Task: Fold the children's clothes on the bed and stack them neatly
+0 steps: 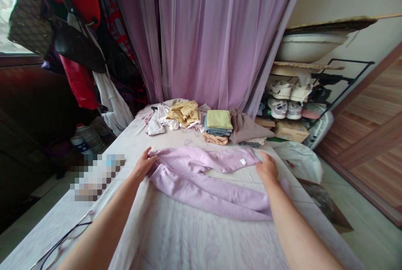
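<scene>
Lilac knit top [201, 182] lies spread across the middle of the bed [194, 240], its lower part creased at the near side. Head view: left hand [144, 165] rests at the top's left end, fingers spread; right hand [266, 168] lies flat at the right end, near a white tag [243, 161]. Neither pinches (even, open-palmed contact suits smoothing). Far side: folded stack [219, 123], yellow garment [183, 113], mauve garment [248, 127]. Tan cloth [215, 138] lies just beyond the top, the nearest obstruction. Black cord [63, 240] lies near left.
</scene>
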Motion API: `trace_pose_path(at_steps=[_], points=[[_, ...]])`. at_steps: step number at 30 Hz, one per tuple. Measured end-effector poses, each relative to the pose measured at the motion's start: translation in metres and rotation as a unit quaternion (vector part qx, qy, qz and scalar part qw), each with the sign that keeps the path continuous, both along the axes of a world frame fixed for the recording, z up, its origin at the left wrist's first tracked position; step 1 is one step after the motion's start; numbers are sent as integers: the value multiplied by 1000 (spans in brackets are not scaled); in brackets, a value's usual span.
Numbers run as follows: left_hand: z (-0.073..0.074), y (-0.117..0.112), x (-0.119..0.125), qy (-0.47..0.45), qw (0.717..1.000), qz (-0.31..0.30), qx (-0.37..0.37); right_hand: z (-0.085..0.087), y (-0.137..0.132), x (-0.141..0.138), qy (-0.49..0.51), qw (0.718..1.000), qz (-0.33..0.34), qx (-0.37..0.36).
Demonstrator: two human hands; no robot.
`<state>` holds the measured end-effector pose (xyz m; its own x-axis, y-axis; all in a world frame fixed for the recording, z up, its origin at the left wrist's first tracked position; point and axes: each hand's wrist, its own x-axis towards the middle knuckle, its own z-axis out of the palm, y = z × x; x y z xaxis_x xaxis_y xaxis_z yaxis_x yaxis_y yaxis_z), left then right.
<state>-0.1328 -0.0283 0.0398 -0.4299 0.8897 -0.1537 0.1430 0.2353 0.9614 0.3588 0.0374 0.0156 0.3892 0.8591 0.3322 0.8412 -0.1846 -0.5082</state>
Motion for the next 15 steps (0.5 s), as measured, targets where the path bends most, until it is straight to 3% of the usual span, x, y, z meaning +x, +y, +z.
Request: trace_pose_path(at_steps=[5, 11, 15], points=[[-1, 0, 0, 2, 1000, -11, -8, 6, 10, 0, 6, 997, -28, -74], [-3, -4, -6, -11, 998, -61, 18, 31, 25, -13, -16, 986, -31, -161], [-5, -4, -14, 21, 999, -24, 19, 44, 25, -20, -27, 983, -50, -175]])
